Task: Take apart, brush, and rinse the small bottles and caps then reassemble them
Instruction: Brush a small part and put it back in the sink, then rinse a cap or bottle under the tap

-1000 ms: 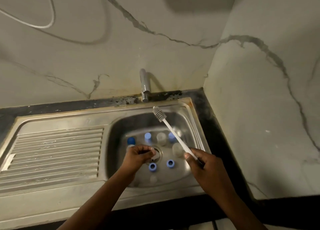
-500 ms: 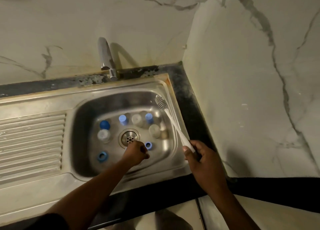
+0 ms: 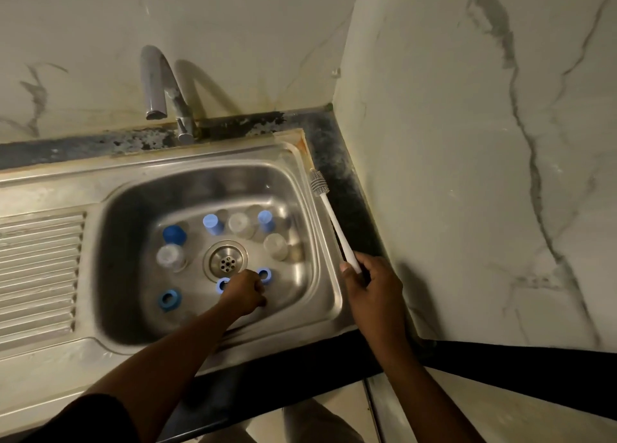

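Note:
Several small bottles and blue caps stand in the steel sink (image 3: 320, 312): a clear bottle (image 3: 171, 256) at left, two pale bottles (image 3: 239, 223) (image 3: 275, 245) behind the drain (image 3: 226, 261), and blue caps (image 3: 173, 235) (image 3: 212, 222) (image 3: 265, 219) (image 3: 169, 299). My left hand (image 3: 243, 292) is down in the basin with curled fingers between two blue rings (image 3: 222, 284) (image 3: 264, 273); what it holds is hidden. My right hand (image 3: 370, 290) grips the white handle of a bottle brush (image 3: 319, 185), whose grey head lies over the sink's right rim.
A curved metal tap (image 3: 154, 82) stands behind the basin. A ribbed draining board (image 3: 40, 272) lies to the left. Marble walls close in at the back and right (image 3: 484, 175). A narrow dark counter strip (image 3: 347, 195) runs along the right rim.
My right hand has swung the brush rightward, from over the basin to the right rim. My left hand stays low in the basin near the drain. The camera has shifted right and down.

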{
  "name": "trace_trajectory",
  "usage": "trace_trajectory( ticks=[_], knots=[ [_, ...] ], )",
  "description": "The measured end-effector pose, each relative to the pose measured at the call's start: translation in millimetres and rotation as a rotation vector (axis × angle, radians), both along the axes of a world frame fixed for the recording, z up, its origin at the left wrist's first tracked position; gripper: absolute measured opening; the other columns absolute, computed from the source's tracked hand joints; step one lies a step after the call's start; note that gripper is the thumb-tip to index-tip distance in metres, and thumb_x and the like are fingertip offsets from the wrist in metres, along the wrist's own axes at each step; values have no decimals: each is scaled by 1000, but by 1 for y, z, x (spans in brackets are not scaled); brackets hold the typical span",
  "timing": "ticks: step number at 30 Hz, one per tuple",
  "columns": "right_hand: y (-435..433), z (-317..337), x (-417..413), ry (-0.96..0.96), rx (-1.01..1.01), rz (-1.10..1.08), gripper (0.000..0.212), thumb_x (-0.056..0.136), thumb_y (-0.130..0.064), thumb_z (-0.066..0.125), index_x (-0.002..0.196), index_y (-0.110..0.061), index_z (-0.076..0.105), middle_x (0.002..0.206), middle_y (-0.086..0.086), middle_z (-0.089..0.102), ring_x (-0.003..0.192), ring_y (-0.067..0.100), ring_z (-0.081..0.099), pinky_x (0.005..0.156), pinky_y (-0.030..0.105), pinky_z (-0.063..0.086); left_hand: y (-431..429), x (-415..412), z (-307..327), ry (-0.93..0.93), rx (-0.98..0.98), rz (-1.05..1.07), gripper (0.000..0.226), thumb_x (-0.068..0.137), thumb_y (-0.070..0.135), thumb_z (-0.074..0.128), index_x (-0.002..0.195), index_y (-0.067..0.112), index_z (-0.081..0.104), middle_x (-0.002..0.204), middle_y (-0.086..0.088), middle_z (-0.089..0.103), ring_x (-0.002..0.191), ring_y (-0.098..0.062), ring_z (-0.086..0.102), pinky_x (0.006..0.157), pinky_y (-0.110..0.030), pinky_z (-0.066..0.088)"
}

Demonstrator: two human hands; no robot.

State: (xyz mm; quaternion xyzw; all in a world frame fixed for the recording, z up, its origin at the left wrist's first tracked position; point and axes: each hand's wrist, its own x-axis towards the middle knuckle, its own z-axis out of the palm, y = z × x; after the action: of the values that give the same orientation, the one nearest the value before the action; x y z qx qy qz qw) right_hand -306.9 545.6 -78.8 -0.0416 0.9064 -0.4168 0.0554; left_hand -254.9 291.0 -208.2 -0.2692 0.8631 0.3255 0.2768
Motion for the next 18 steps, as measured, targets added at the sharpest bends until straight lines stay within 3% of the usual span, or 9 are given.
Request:
trace_trajectory(
  ticks=[3, 5, 10, 15, 18],
  knots=[
    [-6, -8, -10, 47, -9, -74, 32, 97, -22, 75, 128, -16, 73, 106, -12, 62, 89, -3, 59, 79, -5, 38, -1, 0, -1, -19, -7, -29, 23, 78, 17, 93, 86, 7, 74, 91, -6, 66, 85, -20, 61, 78, -34, 51],
    [-9, -13, -17, 56, -18, -99, 37, 97, -18, 75, 134, -13, 70, 114, -8, 65, 98, -5, 56, 85, -6, 36, -1, 1, -1, -34, 0, -43, 25, 76, 18, 95, 82, 10, 72, 90, -5, 65, 84, -20, 61, 75, -29, 47],
    [-11, -22, -26, 62, -22, -94, 38, 98, -13, 73, 135, -10, 68, 125, 8, 71, 116, 22, 67, 98, 26, 49, -12, 5, 13, -19, 10, 39, 35, 75, 18, 96, 102, 11, 77, 106, -5, 73, 100, -22, 67, 86, -33, 56],
    [-10, -26, -31, 104, 44, -72, 35, 94, -8, 75, 129, -5, 71, 119, 14, 73, 111, 31, 69, 95, 26, 45, -24, 17, 48, 151, 62, 237, 24, 82, 18, 91, 98, 12, 75, 94, -2, 72, 91, -22, 70, 85, -37, 56],
    [-7, -28, -32, 117, 55, -47, 35, 94, -6, 75, 129, -3, 72, 119, 17, 73, 111, 34, 68, 96, 29, 46, -24, 27, 74, 257, 61, 317, 16, 85, 26, 88, 93, 16, 78, 88, 2, 76, 82, -15, 71, 73, -28, 53]
  ],
)
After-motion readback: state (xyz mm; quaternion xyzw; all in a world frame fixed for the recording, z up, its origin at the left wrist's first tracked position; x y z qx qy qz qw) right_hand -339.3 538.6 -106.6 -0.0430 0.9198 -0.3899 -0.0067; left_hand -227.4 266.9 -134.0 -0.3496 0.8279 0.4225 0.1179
